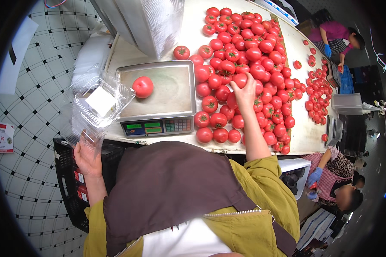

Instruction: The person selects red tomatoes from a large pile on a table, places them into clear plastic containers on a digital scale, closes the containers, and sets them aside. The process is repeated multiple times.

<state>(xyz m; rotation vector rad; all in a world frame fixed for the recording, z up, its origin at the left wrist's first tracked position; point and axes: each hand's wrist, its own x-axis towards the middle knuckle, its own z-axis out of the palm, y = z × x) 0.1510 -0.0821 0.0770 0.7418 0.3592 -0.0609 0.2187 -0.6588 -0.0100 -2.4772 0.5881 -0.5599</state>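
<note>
My left hand (88,160) holds clear plastic clamshell containers (93,125) from below, at the left of the scale. A white label sits on the upper one, and its right corner overhangs the scale pan. One tomato (142,87) rests on the steel pan of a digital scale (172,93), left of its middle. To the right, my right hand (247,94) reaches into a large heap of red tomatoes (228,66). Its thumb and fingers are around one tomato (240,80) on top of the heap; the palm side is hidden.
A stack of clear plastic (164,25) stands behind the scale. Past a wooden divider (284,53) lie more tomatoes (318,96). Two co-workers in blue gloves (315,176) work at the right. A black crate (64,189) is by my left side, a white bin (297,163) by my right.
</note>
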